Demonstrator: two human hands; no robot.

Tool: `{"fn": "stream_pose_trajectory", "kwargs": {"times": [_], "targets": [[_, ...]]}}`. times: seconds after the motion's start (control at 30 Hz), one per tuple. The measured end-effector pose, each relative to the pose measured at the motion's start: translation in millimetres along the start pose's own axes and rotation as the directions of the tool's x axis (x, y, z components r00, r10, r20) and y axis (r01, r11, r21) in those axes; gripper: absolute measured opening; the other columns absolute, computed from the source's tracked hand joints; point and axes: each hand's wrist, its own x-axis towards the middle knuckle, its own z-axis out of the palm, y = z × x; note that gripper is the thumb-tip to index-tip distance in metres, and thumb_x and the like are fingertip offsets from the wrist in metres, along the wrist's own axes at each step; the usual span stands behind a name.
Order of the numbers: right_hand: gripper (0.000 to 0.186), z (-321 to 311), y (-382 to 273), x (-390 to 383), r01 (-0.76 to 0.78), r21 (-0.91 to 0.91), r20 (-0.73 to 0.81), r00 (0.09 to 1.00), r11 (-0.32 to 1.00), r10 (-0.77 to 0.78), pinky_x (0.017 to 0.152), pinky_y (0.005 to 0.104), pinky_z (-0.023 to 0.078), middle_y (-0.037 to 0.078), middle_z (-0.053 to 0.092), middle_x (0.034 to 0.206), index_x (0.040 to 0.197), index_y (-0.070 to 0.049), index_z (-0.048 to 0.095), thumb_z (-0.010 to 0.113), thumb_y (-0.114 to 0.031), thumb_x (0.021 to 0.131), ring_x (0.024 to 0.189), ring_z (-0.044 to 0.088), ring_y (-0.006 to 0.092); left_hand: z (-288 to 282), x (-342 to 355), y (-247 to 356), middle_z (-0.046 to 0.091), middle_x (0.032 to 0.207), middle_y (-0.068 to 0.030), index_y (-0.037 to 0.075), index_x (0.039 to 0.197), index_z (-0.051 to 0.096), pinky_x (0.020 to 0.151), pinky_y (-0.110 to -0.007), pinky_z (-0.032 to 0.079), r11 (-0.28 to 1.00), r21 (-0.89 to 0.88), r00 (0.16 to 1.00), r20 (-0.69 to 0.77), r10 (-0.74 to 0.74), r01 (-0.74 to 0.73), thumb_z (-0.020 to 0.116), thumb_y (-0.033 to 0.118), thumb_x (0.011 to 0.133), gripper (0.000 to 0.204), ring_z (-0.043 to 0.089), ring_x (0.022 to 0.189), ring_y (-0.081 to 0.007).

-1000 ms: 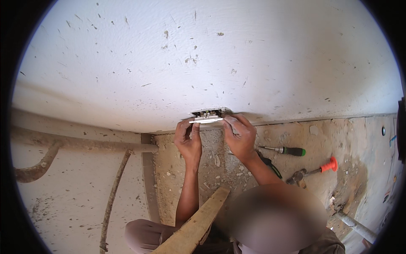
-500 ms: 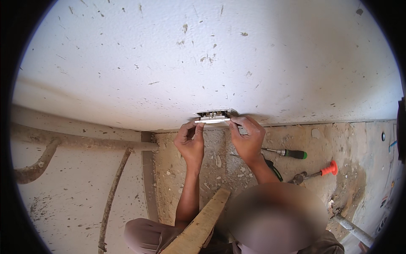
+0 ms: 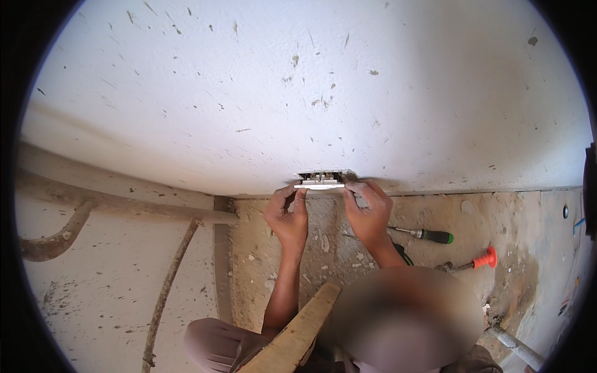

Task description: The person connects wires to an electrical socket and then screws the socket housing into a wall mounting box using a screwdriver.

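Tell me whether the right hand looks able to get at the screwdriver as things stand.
Likely yes, once the right hand lets go of the plate: the screwdriver lies nearby, its handle uncovered.

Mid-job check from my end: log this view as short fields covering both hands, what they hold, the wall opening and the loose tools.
left hand: pinches the left end of a thin white plate, seen edge-on
right hand: fingertips at the plate's right end
wall opening: dark rectangular recess in a speckled white wall
plate fit: in front of the recess, not covering it
loose tools: black-and-green-handled screwdriver; tool with flared orange-red handle, partly hidden
tool location: dusty brown floor, right of the right hand
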Motion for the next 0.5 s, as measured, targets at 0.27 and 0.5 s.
{"fn": "stream_pose_trajectory", "kwargs": {"times": [0.27, 0.5], "targets": [[0.014, 0.3, 1.7, 1.1, 0.026, -0.004, 0.001, 1.0, 1.0, -0.026, 0.06, 0.0296, 0.051, 0.013, 0.066, 0.079, 0.084, -0.001, 0.066, 0.072, 0.005, 0.073, 0.068, 0.066, 0.0256, -5.2, 2.2, 1.2, 0.068, 0.089, -0.01, -0.005, 0.093, 0.066, 0.077, -0.026, 0.053, 0.997, -0.022, 0.996, 0.031, -0.078, 0.079, 0.07, 0.001, 0.085, 0.011, 0.065, 0.082, -0.0129], [0.013, -0.9, 2.1, 2.7, -0.004, 0.022, 0.015, 1.0, 1.0, 0.004, 0.062, 0.0295, 0.051, 0.014, 0.066, 0.078, 0.083, 0.001, 0.066, 0.071, 0.007, 0.073, 0.068, 0.066, 0.0252, -8.9, 9.3, 12.9, 0.069, 0.087, -0.0111, -0.004, 0.094, 0.067, 0.075, -0.027, 0.054, 0.994, 0.104, 0.995, 0.1, -0.027, 0.016, 0.069, 0.0, 0.085, 0.01, 0.067, 0.082, -0.0138]]}}
